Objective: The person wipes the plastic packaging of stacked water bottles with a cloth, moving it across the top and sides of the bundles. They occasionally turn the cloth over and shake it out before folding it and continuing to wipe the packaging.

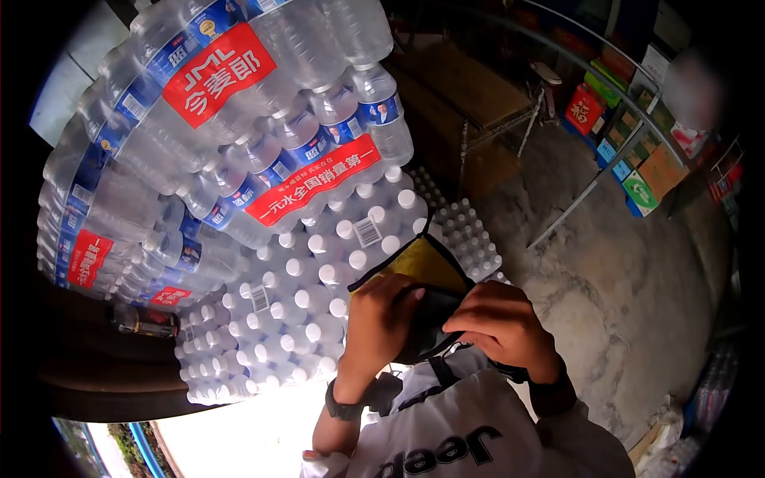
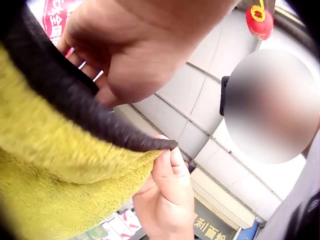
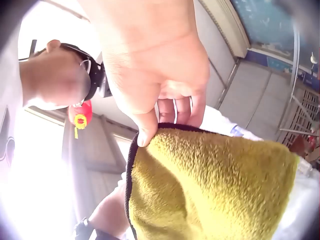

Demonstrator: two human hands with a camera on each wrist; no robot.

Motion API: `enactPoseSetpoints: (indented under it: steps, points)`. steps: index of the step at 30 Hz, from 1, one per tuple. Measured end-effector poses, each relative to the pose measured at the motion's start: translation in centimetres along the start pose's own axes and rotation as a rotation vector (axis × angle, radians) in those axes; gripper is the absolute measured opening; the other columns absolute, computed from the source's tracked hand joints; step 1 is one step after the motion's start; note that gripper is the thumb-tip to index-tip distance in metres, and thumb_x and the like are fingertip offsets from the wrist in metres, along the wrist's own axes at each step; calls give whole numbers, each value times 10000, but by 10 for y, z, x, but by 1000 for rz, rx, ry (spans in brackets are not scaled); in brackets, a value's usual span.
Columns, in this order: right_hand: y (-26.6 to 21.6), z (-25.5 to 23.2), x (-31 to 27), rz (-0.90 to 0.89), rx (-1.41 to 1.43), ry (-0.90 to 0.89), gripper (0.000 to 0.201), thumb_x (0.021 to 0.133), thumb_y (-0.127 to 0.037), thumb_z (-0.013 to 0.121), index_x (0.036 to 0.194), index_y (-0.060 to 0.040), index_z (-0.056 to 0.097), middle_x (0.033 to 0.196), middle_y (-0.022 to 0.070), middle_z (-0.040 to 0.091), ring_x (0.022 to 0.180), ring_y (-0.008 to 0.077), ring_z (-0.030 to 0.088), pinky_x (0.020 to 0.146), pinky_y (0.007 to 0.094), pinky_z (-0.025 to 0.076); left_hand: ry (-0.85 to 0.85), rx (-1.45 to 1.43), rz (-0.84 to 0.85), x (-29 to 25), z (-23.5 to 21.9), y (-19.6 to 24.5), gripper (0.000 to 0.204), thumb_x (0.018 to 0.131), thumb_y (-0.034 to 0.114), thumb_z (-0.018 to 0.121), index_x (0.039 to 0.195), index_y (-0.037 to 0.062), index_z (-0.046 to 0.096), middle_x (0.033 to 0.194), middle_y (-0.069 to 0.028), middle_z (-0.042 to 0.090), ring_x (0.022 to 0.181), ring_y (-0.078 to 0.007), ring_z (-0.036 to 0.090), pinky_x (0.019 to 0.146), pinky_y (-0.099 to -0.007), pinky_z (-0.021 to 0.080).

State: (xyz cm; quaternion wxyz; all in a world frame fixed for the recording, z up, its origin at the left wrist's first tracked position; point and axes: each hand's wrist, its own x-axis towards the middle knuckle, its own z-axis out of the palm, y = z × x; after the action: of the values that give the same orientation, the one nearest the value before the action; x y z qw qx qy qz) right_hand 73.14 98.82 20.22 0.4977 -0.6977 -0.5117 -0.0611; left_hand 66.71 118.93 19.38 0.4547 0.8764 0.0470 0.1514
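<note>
A towel, plush yellow on one face and dark grey on the other with black edging, hangs between both hands in front of the chest. My left hand grips its left side, with fingers passing behind the black edge in the left wrist view. On the other side, my right hand pinches the towel's edge. The right wrist view shows that thumb pressed on the yellow face near a corner, the other fingers partly behind it. Yellow pile fills the lower left of the left wrist view.
Shrink-wrapped packs of water bottles are stacked at the left, with a lower layer of white-capped bottles beside the hands. A metal rail and cartons stand at the right. Bare concrete floor lies between.
</note>
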Motion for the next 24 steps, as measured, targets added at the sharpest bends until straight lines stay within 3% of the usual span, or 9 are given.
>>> enactPoseSetpoints:
  steps: [1, 8, 12, 16, 17, 22, 24]
  points:
    - [-4, 4, 3, -2, 1, 0, 255, 686, -29, 817, 914, -62, 708, 820, 74, 642, 779, 267, 644, 657, 379, 506, -14, -8, 40, -2, -4, 8, 100, 860, 85, 719, 890, -6, 689, 799, -186, 665, 722, -367, 638, 624, -413, 474]
    - [-11, 30, 13, 108, 72, 130, 284, 721, 1, 808, 939, -52, 634, 902, 74, 633, 760, 280, 635, 642, 365, 501, -16, -57, 44, -18, -12, 29, 110, 895, 78, 700, 849, -18, 674, 739, -179, 639, 658, -359, 598, 596, -408, 458]
    - [-10, 31, 12, 220, 72, 163, 304, 712, 3, 817, 904, -46, 586, 843, 86, 597, 730, 286, 628, 633, 362, 499, -147, -99, -2, -26, -19, 26, 126, 901, 84, 699, 868, -32, 663, 752, -177, 625, 687, -356, 582, 619, -400, 457]
    - [-6, 33, 5, 254, 104, 128, 308, 720, -16, 817, 909, -54, 576, 841, 86, 589, 715, 283, 618, 612, 364, 481, -120, 28, 190, -27, -15, 31, 211, 832, 137, 787, 937, -1, 668, 799, -153, 628, 727, -368, 586, 652, -437, 470]
    - [-5, 31, 4, 240, 101, 96, 308, 724, -38, 822, 914, -55, 581, 845, 84, 592, 741, 285, 620, 638, 372, 482, -141, 67, 181, -30, -17, 27, 280, 781, 163, 821, 961, 7, 672, 831, -142, 647, 731, -361, 594, 661, -445, 475]
    - [7, 14, -2, 140, 81, -102, 324, 742, -155, 840, 947, -64, 606, 871, 72, 613, 869, 298, 621, 799, 410, 476, -146, 171, 330, -37, -29, 31, 311, 737, 167, 820, 964, 4, 685, 830, -126, 661, 730, -322, 617, 658, -414, 473]
    - [15, 9, -8, 122, 99, -151, 340, 759, -191, 834, 1010, -64, 643, 998, 76, 627, 964, 299, 603, 868, 408, 469, -109, 243, 376, -39, -40, 36, 300, 730, 150, 814, 955, -3, 688, 818, -123, 661, 723, -312, 622, 649, -400, 467]
